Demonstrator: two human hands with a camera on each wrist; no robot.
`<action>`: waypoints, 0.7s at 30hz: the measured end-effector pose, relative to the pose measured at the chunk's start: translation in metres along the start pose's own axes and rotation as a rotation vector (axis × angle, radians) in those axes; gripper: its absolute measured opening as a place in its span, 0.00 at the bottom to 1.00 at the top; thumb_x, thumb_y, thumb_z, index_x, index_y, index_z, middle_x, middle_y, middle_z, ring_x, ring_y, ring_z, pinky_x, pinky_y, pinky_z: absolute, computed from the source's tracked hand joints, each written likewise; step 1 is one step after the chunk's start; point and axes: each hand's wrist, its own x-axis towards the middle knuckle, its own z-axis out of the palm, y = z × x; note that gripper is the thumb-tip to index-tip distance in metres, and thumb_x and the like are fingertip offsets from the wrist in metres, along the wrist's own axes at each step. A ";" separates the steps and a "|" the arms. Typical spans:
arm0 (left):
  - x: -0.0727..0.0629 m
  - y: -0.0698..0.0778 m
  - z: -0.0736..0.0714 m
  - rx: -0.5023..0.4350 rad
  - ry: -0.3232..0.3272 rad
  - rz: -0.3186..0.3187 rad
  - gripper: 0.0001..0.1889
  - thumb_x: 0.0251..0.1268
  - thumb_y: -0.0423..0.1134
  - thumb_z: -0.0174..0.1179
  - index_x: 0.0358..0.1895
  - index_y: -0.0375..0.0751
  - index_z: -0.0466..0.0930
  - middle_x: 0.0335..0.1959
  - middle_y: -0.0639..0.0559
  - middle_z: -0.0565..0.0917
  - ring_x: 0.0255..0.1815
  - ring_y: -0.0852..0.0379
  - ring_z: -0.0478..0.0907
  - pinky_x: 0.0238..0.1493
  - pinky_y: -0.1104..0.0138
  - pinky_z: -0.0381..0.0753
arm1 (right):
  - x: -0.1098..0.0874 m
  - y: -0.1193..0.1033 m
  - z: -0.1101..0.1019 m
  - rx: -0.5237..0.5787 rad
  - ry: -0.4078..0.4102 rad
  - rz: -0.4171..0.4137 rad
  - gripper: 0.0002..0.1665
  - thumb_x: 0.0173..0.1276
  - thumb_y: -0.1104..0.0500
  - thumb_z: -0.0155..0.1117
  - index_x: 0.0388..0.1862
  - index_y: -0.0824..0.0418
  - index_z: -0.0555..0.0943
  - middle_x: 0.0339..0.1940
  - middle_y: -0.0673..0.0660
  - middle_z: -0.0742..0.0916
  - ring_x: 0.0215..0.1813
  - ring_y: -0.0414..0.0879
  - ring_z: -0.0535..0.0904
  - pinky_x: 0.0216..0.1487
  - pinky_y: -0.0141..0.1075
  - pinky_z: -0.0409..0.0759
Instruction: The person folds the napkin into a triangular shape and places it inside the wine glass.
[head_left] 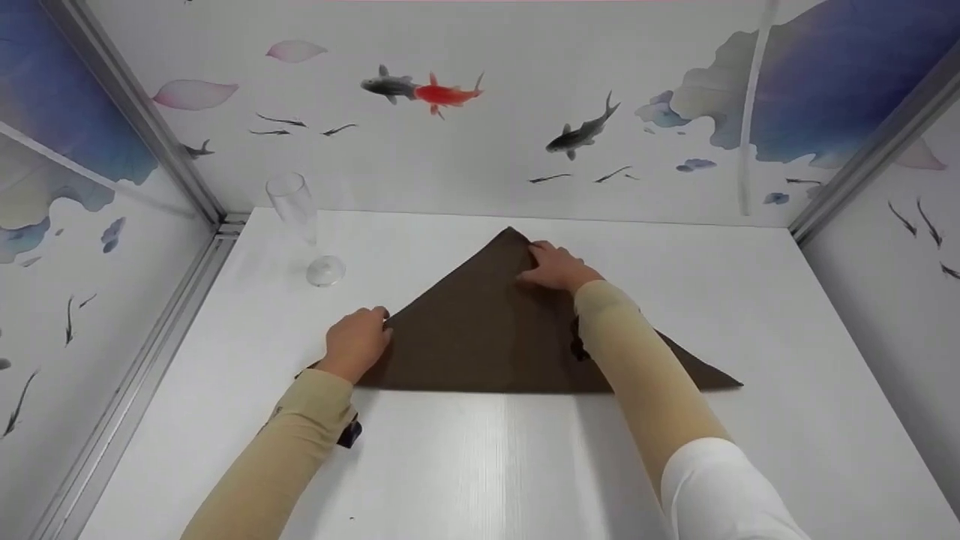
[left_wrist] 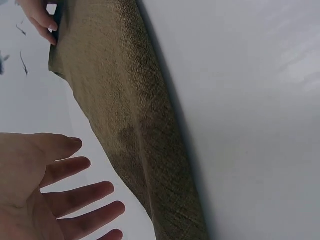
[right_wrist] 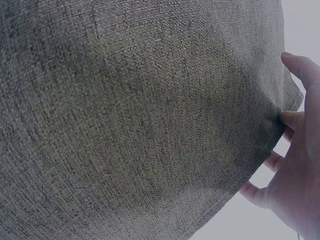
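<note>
A brown cloth napkin (head_left: 480, 337), folded into a triangle, lies on the white table with its point at the far side and its long edge toward me. My left hand (head_left: 357, 343) is at the napkin's left slanting edge; the left wrist view shows its fingers (left_wrist: 80, 197) spread apart beside the fabric. Near the far point, my right hand (head_left: 559, 268) rests on the right slanting edge. In the right wrist view its fingertips (right_wrist: 289, 119) touch the cloth's border, thumb apart from the other fingers, and the weave bulges in front of them.
A clear, tall stemmed glass (head_left: 325, 271) stands at the back left of the table (head_left: 465, 465). White panels (head_left: 480, 172) with painted fish and leaves enclose the back and both sides, joined by metal frame rails (head_left: 187, 300).
</note>
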 end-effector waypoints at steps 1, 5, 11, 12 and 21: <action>0.000 0.002 0.002 0.008 0.004 0.007 0.17 0.70 0.40 0.59 0.56 0.33 0.78 0.44 0.37 0.83 0.45 0.40 0.81 0.43 0.50 0.80 | 0.000 0.001 0.000 -0.003 0.001 0.004 0.50 0.69 0.35 0.53 0.79 0.59 0.51 0.79 0.57 0.54 0.77 0.60 0.49 0.69 0.63 0.50; -0.002 0.007 0.007 0.033 0.015 0.027 0.17 0.70 0.42 0.59 0.54 0.32 0.78 0.42 0.38 0.82 0.43 0.40 0.81 0.41 0.50 0.80 | 0.001 0.002 0.001 -0.011 0.006 0.009 0.50 0.68 0.35 0.54 0.79 0.58 0.50 0.79 0.57 0.54 0.76 0.60 0.50 0.69 0.63 0.50; -0.005 0.013 0.012 0.036 0.048 0.042 0.19 0.69 0.42 0.60 0.54 0.32 0.79 0.45 0.37 0.81 0.46 0.38 0.79 0.43 0.47 0.79 | 0.003 0.001 0.002 -0.021 0.018 0.009 0.52 0.67 0.34 0.54 0.80 0.58 0.50 0.79 0.57 0.54 0.76 0.61 0.51 0.68 0.64 0.50; -0.005 0.014 0.013 0.039 0.054 0.046 0.19 0.69 0.43 0.60 0.55 0.32 0.79 0.46 0.37 0.81 0.47 0.38 0.79 0.43 0.46 0.79 | 0.003 0.001 0.003 -0.026 0.018 0.010 0.52 0.67 0.34 0.54 0.80 0.58 0.50 0.79 0.57 0.54 0.76 0.61 0.51 0.68 0.65 0.50; -0.001 0.040 0.026 0.043 0.071 0.083 0.21 0.70 0.47 0.60 0.60 0.38 0.77 0.59 0.40 0.77 0.59 0.39 0.74 0.57 0.44 0.71 | 0.006 -0.001 0.002 -0.099 0.086 -0.035 0.51 0.69 0.35 0.53 0.80 0.57 0.46 0.81 0.54 0.46 0.76 0.63 0.49 0.66 0.68 0.46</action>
